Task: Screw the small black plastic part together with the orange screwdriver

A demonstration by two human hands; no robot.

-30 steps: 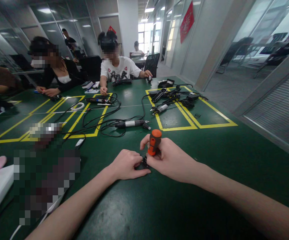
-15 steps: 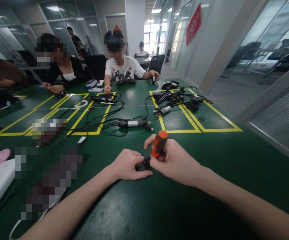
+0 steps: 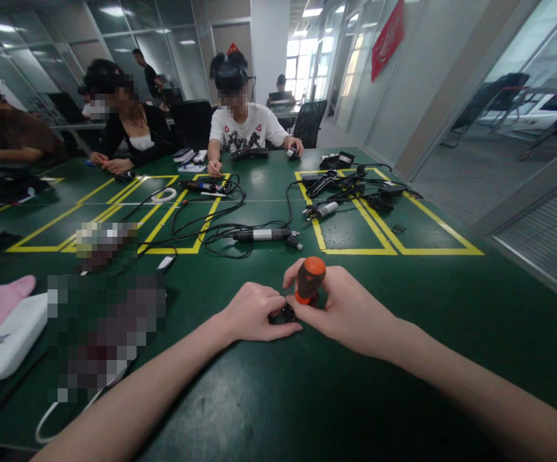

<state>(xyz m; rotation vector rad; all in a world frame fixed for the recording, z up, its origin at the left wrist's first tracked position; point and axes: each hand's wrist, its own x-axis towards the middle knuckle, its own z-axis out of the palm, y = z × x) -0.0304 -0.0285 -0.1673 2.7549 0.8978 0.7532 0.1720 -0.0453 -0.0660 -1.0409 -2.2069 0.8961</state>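
My right hand point(image 3: 343, 308) is closed around a stubby screwdriver point(image 3: 311, 279) with an orange and dark grey handle, held nearly upright. Its tip is hidden by the fingers. Just left of it, my left hand point(image 3: 259, 312) rests on the green table point(image 3: 240, 398) and grips a small round black part point(image 3: 289, 312) between thumb and fingers. The part's exact kind does not show. Both hands meet over this part.
Beyond my hands lies a grey and black electric screwdriver point(image 3: 264, 235) with its cable. Black tools and cords point(image 3: 341, 183) lie at the far right inside yellow tape. A white case point(image 3: 11, 340) is at the left. Several people sit across the table.
The view has shifted slightly, so the table items appear further right. My fingers have closed in more over the black part, and the screwdriver handle's orientation has changed a little.
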